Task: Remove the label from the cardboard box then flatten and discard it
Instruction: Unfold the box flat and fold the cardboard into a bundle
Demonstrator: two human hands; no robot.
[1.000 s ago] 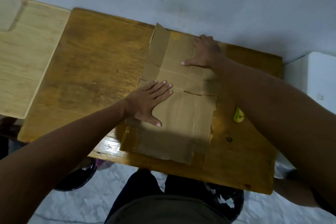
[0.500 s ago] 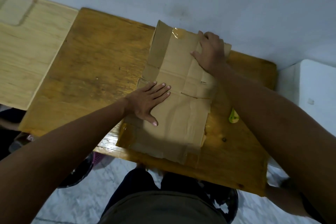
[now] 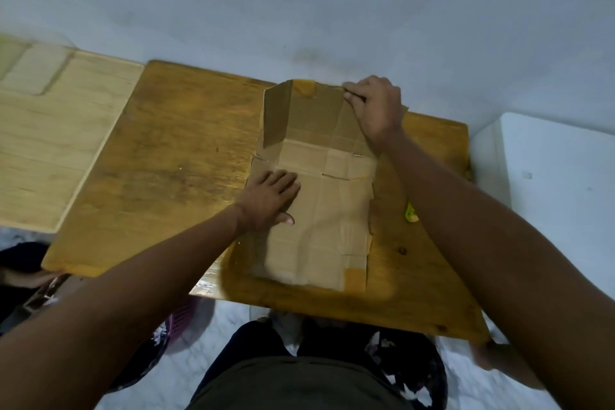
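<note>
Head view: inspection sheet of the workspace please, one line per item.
Surface: brown varnished wooden table, glossy at the near edge.
Job's things: flattened brown cardboard box lying on the table, far flaps raised.
Clutter: small yellow-green object right of the box; unidentifiable.
Grips: left hand presses flat on the box; right hand pinches the far flap edge.
Cables: nothing seen.
Surroundings: pale wooden board to the left, white block to the right, grey wall behind.
</note>
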